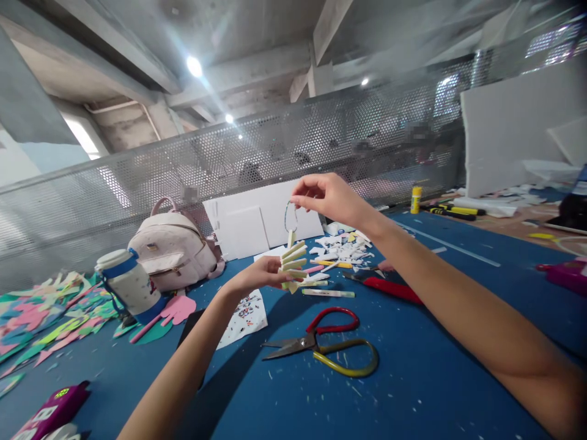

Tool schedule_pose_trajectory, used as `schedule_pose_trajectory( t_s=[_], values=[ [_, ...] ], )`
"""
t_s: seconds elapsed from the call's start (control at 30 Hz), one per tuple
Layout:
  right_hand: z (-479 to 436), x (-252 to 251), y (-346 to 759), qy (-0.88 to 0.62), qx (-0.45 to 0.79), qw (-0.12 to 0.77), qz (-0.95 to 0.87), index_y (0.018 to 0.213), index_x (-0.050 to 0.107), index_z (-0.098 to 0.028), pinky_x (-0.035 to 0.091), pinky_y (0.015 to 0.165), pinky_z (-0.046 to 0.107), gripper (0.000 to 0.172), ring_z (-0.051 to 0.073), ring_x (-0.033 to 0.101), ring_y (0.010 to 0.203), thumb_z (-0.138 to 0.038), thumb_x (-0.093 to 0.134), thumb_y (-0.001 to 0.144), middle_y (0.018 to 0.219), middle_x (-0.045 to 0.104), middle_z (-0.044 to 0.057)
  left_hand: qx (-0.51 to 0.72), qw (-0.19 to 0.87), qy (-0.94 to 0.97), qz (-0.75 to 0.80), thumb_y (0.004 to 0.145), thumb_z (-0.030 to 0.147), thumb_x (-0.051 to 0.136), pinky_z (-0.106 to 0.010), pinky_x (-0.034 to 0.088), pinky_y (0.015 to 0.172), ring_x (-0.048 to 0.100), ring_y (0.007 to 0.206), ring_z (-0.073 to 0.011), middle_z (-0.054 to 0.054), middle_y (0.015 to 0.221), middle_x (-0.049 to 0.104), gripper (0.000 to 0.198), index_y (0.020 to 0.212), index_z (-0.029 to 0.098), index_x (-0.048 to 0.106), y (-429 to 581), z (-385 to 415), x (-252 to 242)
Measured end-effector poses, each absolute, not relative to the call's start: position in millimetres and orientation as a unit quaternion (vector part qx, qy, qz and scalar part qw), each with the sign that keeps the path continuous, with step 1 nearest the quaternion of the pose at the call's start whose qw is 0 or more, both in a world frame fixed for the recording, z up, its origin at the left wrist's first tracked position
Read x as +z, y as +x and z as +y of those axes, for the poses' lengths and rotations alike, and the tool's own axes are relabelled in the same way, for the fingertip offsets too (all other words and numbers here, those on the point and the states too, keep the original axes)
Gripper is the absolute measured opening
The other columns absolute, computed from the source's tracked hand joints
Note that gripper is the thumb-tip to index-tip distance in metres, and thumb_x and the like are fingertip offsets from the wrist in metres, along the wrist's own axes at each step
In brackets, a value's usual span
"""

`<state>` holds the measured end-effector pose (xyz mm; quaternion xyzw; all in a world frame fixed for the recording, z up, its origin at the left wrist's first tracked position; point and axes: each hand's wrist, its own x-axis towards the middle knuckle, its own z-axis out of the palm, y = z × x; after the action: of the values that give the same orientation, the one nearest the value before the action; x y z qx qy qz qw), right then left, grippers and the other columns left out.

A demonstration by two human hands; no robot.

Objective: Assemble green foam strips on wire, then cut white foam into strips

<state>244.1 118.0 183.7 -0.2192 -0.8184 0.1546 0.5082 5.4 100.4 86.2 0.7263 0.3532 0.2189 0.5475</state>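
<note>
My left hand (261, 275) is closed around a stack of pale yellow-green foam strips (293, 260), held up above the blue table (413, 379). My right hand (328, 195) is raised higher, with fingers pinched on a thin loop of string (290, 217) that runs down to the top of the strips. On the table below lie scissors (321, 345) with one red and one yellow handle. More loose strips (328, 293) and white foam scraps (343, 247) lie just beyond my left hand.
A pale pink backpack (172, 247) and a white-and-blue bottle (131, 284) stand at the left, beside coloured foam cut-outs (41, 311). White foam boards (261, 223) lean on the perforated metal fence (137, 177). A red utility knife (394, 288), a glue bottle (416, 199) and tools lie to the right.
</note>
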Motion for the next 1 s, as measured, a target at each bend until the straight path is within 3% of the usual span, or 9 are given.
schedule_pose_trajectory(
  t_s=[0.3,0.6,0.7,0.77,0.83,0.93,1.0],
  values=[
    [124,211,301,-0.323,0.062,0.521,-0.788,0.082,0.071,-0.018,0.049,0.064,0.033,0.02,0.018,0.062,0.066,-0.038,0.071,0.082,0.074,0.07,0.004,0.253,0.492,0.735,0.392,0.078,0.04,0.079,-0.033,0.055,0.084,0.07,0.108,-0.0269,-0.016,0.128,0.068,0.047,0.118,0.017,0.068,-5,108,92],
    [172,271,349,-0.483,-0.005,0.307,-0.82,0.093,0.073,-0.009,0.048,0.067,0.027,0.02,0.012,0.062,0.067,-0.027,0.066,0.09,0.082,0.072,0.009,0.297,0.439,0.754,0.389,0.082,0.037,0.076,-0.039,0.052,0.095,0.066,0.114,-0.0278,-0.016,0.126,0.07,0.042,0.118,0.016,0.068,-22,92,127],
    [210,258,370,-0.554,0.026,0.255,-0.792,0.081,0.074,-0.012,0.049,0.067,0.027,0.015,0.012,0.063,0.062,-0.027,0.072,0.085,0.076,0.073,0.005,0.313,0.426,0.756,0.387,0.084,0.036,0.074,-0.04,0.051,0.097,0.066,0.115,-0.0271,-0.015,0.127,0.069,0.041,0.119,0.016,0.067,-29,88,136],
    [232,239,386,-0.589,0.042,0.26,-0.764,0.081,0.073,-0.005,0.045,0.066,0.024,0.029,0.005,0.058,0.056,-0.031,0.063,0.09,0.076,0.073,0.006,0.326,0.416,0.754,0.39,0.086,0.036,0.072,-0.041,0.051,0.099,0.066,0.116,-0.0269,-0.014,0.127,0.069,0.04,0.12,0.017,0.067,-33,86,140],
    [246,215,401,-0.603,0.052,0.271,-0.748,0.081,0.071,0.0,0.042,0.065,0.023,0.049,0.0,0.053,0.053,-0.032,0.039,0.099,0.075,0.069,0.004,0.336,0.405,0.751,0.399,0.086,0.037,0.071,-0.041,0.052,0.099,0.066,0.115,-0.0269,-0.013,0.126,0.069,0.039,0.12,0.017,0.066,-36,85,142],
    [254,181,417,-0.613,0.085,0.281,-0.733,0.09,0.067,-0.01,0.051,0.062,0.022,0.025,0.006,0.059,0.06,-0.028,0.054,0.101,0.08,0.066,0.001,0.342,0.39,0.746,0.417,0.087,0.037,0.069,-0.039,0.053,0.098,0.066,0.115,-0.027,-0.013,0.126,0.07,0.038,0.118,0.017,0.067,-39,86,142],
    [253,161,424,-0.601,0.107,0.312,-0.728,0.1,0.066,-0.014,0.055,0.065,0.025,0.019,0.01,0.063,0.07,-0.03,0.055,0.101,0.092,0.067,0.003,0.343,0.387,0.744,0.423,0.088,0.038,0.068,-0.039,0.053,0.097,0.066,0.115,-0.0267,-0.013,0.126,0.069,0.038,0.118,0.016,0.066,-40,88,140]
  ],
)
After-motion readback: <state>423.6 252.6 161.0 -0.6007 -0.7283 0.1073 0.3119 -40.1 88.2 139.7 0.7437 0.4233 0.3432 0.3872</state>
